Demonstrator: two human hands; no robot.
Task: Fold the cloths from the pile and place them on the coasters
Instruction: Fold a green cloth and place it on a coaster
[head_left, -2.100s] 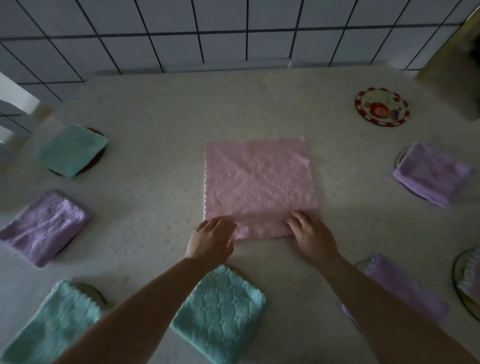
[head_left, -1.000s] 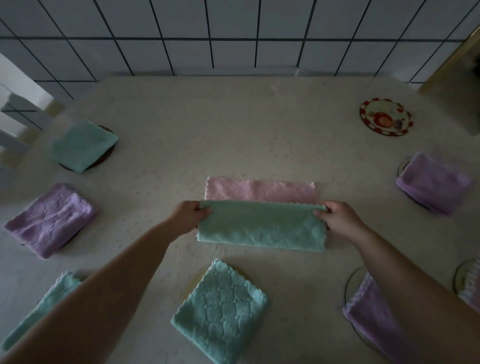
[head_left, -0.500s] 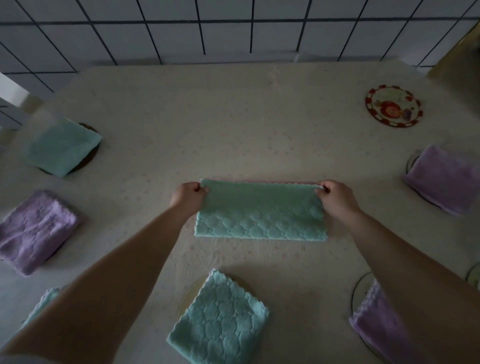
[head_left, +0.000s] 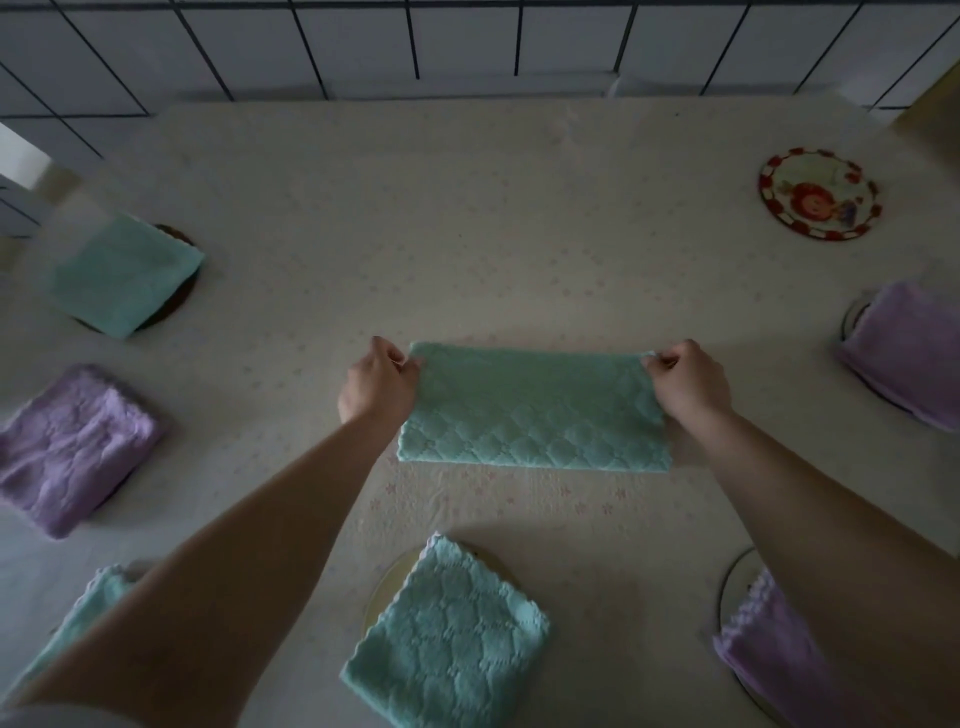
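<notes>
Green cloth (head_left: 535, 410) folded in half, flat at worktop (head_left: 467, 208) centre. Left hand (head_left: 376, 387) pinches far-left corner, right hand (head_left: 688, 382) pinches far-right. Next fold: bring ends together, edges matched, crease smoothed. Empty red-rimmed coaster (head_left: 818, 195) far right.

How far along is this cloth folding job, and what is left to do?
Mostly done, it seems: folded cloths already sit around the table, such as the teal one and the purple one. In hand: the left hand and right hand pinch the corners of a half-folded green cloth. Left: folding it smaller and probably setting it on the bare red coaster.
</notes>
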